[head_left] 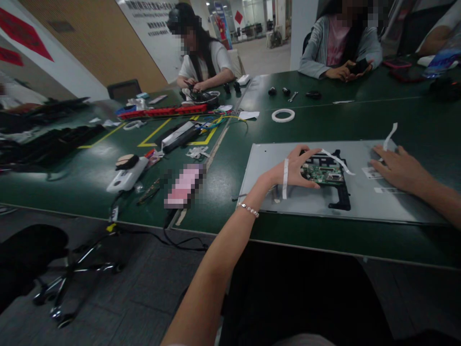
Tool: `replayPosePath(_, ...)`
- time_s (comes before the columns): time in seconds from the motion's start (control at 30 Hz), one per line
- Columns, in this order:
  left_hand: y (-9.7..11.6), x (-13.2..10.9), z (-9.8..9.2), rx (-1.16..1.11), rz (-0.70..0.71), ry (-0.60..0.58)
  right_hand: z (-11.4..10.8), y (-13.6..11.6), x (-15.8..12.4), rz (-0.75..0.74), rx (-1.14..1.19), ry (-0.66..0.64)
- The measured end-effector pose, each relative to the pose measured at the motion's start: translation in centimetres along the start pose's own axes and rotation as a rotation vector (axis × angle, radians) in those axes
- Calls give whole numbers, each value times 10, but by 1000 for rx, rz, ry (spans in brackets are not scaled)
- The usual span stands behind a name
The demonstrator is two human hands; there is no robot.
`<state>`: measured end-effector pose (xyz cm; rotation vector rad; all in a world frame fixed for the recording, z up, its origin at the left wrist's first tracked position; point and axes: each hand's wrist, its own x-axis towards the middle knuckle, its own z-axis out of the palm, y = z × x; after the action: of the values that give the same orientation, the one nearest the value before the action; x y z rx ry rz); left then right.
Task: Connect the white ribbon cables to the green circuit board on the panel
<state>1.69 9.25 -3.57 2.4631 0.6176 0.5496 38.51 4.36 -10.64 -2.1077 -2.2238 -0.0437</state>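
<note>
A flat grey panel lies on the green table in front of me. On it sits a green circuit board in a black plastic bracket. My left hand spreads thumb and fingers around the board's left side. One white tape strip runs across the back of that hand, and another tape strip curls from its fingertips over the bracket. Toward the panel's right end, my right hand rests with fingers stretched out. A tape piece sticks up beside those fingers.
A white tape roll lies beyond the panel. Left of it are a phone, a white power strip and loose wires. Two people sit across the table, near a small wrench. Cables hang below the front edge.
</note>
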Motion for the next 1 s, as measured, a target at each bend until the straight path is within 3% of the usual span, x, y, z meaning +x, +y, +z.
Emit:
replayPosePath(0.23, 5, 0, 6, 15, -65, -16, -1, -1, -1, 34, 8, -17)
replayPosePath(0.47, -5, 0, 11, 47, -124, 1, -2, -5, -1, 56, 39, -23)
replayPosePath(0.63, -7, 0, 13, 90, -129, -22, -19, -19, -9, 84, 94, 87)
replayPosePath(0.7, -5, 0, 13, 128, -134, -20, -31, -29, -16, 111, 241, 186)
replayPosePath(0.8, 2, -1, 10, 188, -109, -9, -51, -45, -28, 115, 763, 296)
replayPosePath(0.9, 8, 2, 6, 161, -40, 13, -64, -58, -38, -4, 1335, 121)
replayPosePath(1.0, 16, 8, 4, 44, 23, 89, -67, -65, -46, -89, 1534, -135)
